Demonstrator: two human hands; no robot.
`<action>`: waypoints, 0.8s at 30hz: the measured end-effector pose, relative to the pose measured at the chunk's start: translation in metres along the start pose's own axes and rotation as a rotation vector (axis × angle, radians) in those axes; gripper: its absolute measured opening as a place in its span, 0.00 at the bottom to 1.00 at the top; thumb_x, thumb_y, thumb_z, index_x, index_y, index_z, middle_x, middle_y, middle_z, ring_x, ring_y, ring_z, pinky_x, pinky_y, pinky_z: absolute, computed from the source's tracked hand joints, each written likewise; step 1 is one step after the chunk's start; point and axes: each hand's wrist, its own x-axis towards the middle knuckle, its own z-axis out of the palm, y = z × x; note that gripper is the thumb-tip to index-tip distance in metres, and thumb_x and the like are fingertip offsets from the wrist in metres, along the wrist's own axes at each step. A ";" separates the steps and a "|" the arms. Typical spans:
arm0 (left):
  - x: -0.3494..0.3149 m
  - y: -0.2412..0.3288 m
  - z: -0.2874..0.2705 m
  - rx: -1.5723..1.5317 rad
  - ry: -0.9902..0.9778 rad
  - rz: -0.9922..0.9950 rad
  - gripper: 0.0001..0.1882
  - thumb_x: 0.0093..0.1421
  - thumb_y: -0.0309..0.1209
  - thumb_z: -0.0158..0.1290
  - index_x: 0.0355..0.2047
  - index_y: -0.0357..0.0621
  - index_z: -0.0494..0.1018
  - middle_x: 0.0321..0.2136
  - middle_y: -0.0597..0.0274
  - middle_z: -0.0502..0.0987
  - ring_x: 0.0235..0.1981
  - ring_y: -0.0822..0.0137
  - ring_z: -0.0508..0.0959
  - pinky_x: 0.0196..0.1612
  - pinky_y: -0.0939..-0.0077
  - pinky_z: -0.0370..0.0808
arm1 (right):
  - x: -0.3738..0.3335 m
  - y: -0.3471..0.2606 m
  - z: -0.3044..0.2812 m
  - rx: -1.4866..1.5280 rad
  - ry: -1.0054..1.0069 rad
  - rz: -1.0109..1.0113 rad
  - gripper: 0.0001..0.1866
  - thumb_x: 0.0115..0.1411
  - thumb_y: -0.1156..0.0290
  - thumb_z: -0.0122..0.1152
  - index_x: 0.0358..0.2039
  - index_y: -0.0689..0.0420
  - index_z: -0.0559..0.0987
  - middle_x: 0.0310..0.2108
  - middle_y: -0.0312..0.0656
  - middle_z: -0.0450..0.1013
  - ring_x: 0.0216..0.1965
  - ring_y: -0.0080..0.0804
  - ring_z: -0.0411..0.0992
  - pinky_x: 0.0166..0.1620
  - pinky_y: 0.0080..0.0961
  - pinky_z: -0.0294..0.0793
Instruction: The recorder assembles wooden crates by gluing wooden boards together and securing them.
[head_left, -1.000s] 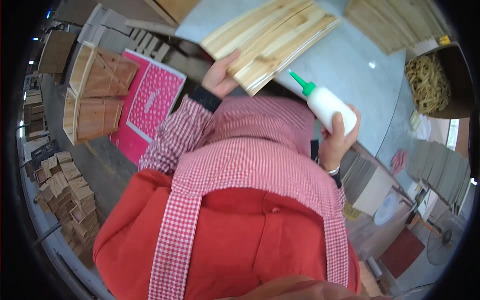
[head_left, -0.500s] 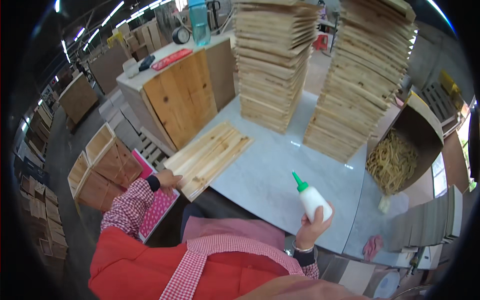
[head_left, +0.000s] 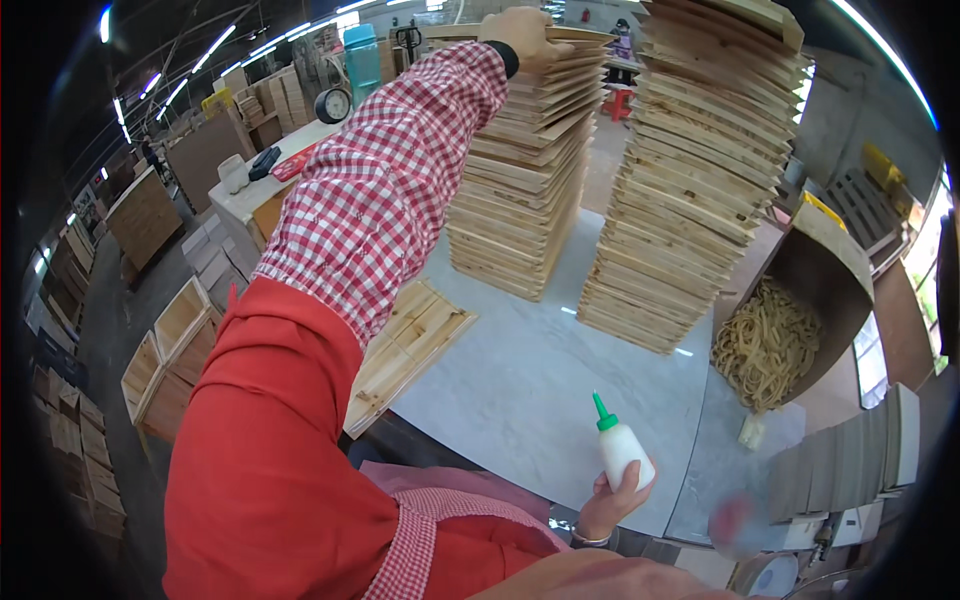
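At the table's (head_left: pixel 500 420) near edge the right hand (head_left: pixel 613 505) clasps a white, green-tipped bottle (head_left: pixel 624 452), and at its far side the left hand (head_left: pixel 525 38), grip unclear, tops a pale, ragged-edged board stack (head_left: pixel 515 200).

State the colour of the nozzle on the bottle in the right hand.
Green: the nozzle shows clearly in the head view.

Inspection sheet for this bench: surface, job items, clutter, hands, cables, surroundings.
Surface: pale, glossy tabletop.
Job's things: green-nozzled white bottle; loose board at the left edge, partly behind the left sleeve; left stack and right stack of boards, both tall, uneven.
Clutter: tan strips in an open carton, right.
Hands: left hand at the left stack's top, grip unclear; right hand holding the white bottle, nozzle up.
Cables: nothing seen on the tabletop.
Surroundings: wooden boxes left, blue bottle beyond, red stool behind the stacks.
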 end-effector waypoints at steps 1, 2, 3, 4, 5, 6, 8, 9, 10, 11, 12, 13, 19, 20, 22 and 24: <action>0.006 -0.005 0.000 -0.005 -0.035 0.035 0.34 0.53 0.61 0.53 0.47 0.46 0.75 0.40 0.49 0.78 0.40 0.51 0.78 0.44 0.61 0.75 | -0.001 0.001 -0.002 -0.005 0.027 0.000 0.25 0.61 0.53 0.54 0.48 0.62 0.67 0.24 0.39 0.68 0.14 0.20 0.61 0.15 0.15 0.55; 0.008 -0.013 -0.004 -0.003 -0.069 0.068 0.32 0.53 0.61 0.53 0.44 0.46 0.78 0.36 0.50 0.79 0.37 0.52 0.79 0.42 0.62 0.76 | -0.001 0.002 -0.002 -0.005 0.026 -0.003 0.25 0.61 0.53 0.54 0.48 0.62 0.67 0.24 0.39 0.68 0.14 0.20 0.61 0.15 0.15 0.55; 0.007 -0.023 -0.008 0.000 -0.104 0.097 0.31 0.53 0.61 0.53 0.41 0.45 0.80 0.32 0.51 0.80 0.33 0.53 0.80 0.39 0.62 0.77 | -0.001 0.003 -0.002 -0.007 0.021 0.002 0.25 0.61 0.53 0.54 0.47 0.62 0.67 0.24 0.39 0.68 0.14 0.20 0.61 0.15 0.15 0.55; 0.004 -0.028 -0.011 -0.005 -0.102 0.101 0.31 0.53 0.61 0.53 0.41 0.45 0.80 0.32 0.51 0.80 0.33 0.53 0.80 0.39 0.62 0.77 | -0.002 0.004 -0.003 -0.009 0.025 0.005 0.25 0.61 0.53 0.54 0.47 0.62 0.67 0.25 0.39 0.68 0.14 0.20 0.61 0.15 0.15 0.55; -0.001 -0.036 -0.015 0.016 -0.027 0.153 0.31 0.53 0.61 0.54 0.38 0.45 0.80 0.30 0.52 0.81 0.31 0.54 0.80 0.37 0.63 0.77 | -0.002 0.004 -0.003 -0.011 0.028 0.008 0.24 0.61 0.53 0.54 0.46 0.62 0.67 0.25 0.39 0.68 0.14 0.20 0.61 0.15 0.15 0.54; -0.007 -0.045 -0.020 0.038 0.047 0.203 0.30 0.52 0.61 0.54 0.36 0.45 0.81 0.28 0.52 0.81 0.28 0.55 0.80 0.35 0.64 0.77 | -0.003 0.003 -0.003 -0.011 0.030 0.006 0.24 0.61 0.53 0.54 0.46 0.62 0.67 0.25 0.39 0.68 0.14 0.20 0.61 0.15 0.15 0.54; -0.037 -0.054 -0.050 -0.008 0.051 0.240 0.28 0.53 0.58 0.55 0.40 0.47 0.80 0.29 0.52 0.81 0.28 0.54 0.80 0.34 0.66 0.77 | -0.004 0.001 0.000 -0.013 0.032 -0.010 0.23 0.61 0.54 0.54 0.46 0.61 0.68 0.25 0.39 0.68 0.14 0.20 0.61 0.15 0.15 0.54; -0.051 -0.053 -0.064 -0.015 0.052 0.239 0.28 0.53 0.58 0.55 0.40 0.47 0.80 0.29 0.52 0.81 0.28 0.54 0.80 0.34 0.66 0.77 | -0.004 -0.001 0.001 -0.014 0.036 -0.019 0.23 0.61 0.54 0.54 0.45 0.61 0.68 0.25 0.39 0.68 0.14 0.20 0.61 0.15 0.15 0.54; -0.064 -0.051 -0.076 -0.009 0.095 0.250 0.24 0.53 0.54 0.57 0.41 0.49 0.80 0.31 0.53 0.81 0.29 0.56 0.80 0.36 0.67 0.77 | -0.005 -0.001 0.003 -0.018 0.043 -0.023 0.23 0.61 0.54 0.54 0.45 0.61 0.68 0.25 0.39 0.68 0.14 0.20 0.61 0.15 0.15 0.54; -0.075 -0.056 -0.086 0.004 0.140 0.253 0.22 0.54 0.49 0.59 0.43 0.50 0.79 0.34 0.55 0.81 0.31 0.57 0.81 0.37 0.67 0.78 | -0.006 0.000 0.004 -0.022 0.015 -0.024 0.23 0.61 0.54 0.54 0.45 0.61 0.68 0.25 0.39 0.68 0.14 0.20 0.61 0.15 0.15 0.54; -0.079 -0.072 -0.085 0.006 0.142 0.243 0.22 0.54 0.49 0.59 0.43 0.50 0.79 0.34 0.55 0.81 0.31 0.57 0.81 0.37 0.67 0.78 | -0.006 0.001 0.007 -0.027 -0.017 -0.022 0.23 0.61 0.54 0.54 0.45 0.61 0.68 0.25 0.39 0.68 0.14 0.20 0.61 0.15 0.15 0.54; -0.078 -0.091 -0.077 -0.108 0.166 0.303 0.22 0.54 0.46 0.60 0.46 0.49 0.77 0.38 0.55 0.80 0.34 0.59 0.80 0.39 0.67 0.78 | -0.008 0.000 0.009 -0.031 -0.047 -0.021 0.22 0.61 0.55 0.53 0.45 0.61 0.68 0.25 0.39 0.68 0.14 0.20 0.61 0.15 0.15 0.54; -0.088 -0.110 -0.099 -0.395 -0.031 0.316 0.29 0.59 0.45 0.56 0.51 0.33 0.68 0.43 0.44 0.77 0.41 0.50 0.79 0.44 0.60 0.76 | -0.035 -0.009 0.017 -0.028 -0.053 -0.066 0.23 0.61 0.55 0.54 0.46 0.60 0.67 0.25 0.39 0.68 0.15 0.20 0.61 0.15 0.16 0.55; -0.094 -0.111 -0.111 -0.399 -0.031 0.311 0.29 0.59 0.45 0.56 0.51 0.33 0.68 0.43 0.44 0.77 0.41 0.50 0.79 0.44 0.60 0.76 | -0.039 -0.011 0.018 -0.010 -0.054 -0.056 0.23 0.60 0.54 0.55 0.46 0.59 0.66 0.26 0.39 0.68 0.16 0.20 0.62 0.16 0.15 0.55; -0.107 -0.111 -0.130 -0.364 0.009 0.157 0.27 0.56 0.42 0.58 0.48 0.33 0.70 0.40 0.47 0.78 0.39 0.52 0.79 0.42 0.62 0.76 | -0.050 -0.012 0.016 -0.001 -0.052 -0.048 0.24 0.59 0.53 0.56 0.47 0.58 0.65 0.26 0.38 0.68 0.17 0.20 0.62 0.16 0.15 0.56; -0.121 -0.111 -0.144 -0.328 0.044 0.003 0.25 0.53 0.40 0.61 0.45 0.33 0.72 0.37 0.50 0.79 0.37 0.55 0.80 0.39 0.63 0.76 | -0.063 -0.012 0.010 0.014 -0.065 -0.083 0.24 0.59 0.54 0.56 0.48 0.58 0.65 0.28 0.39 0.69 0.18 0.20 0.63 0.17 0.15 0.57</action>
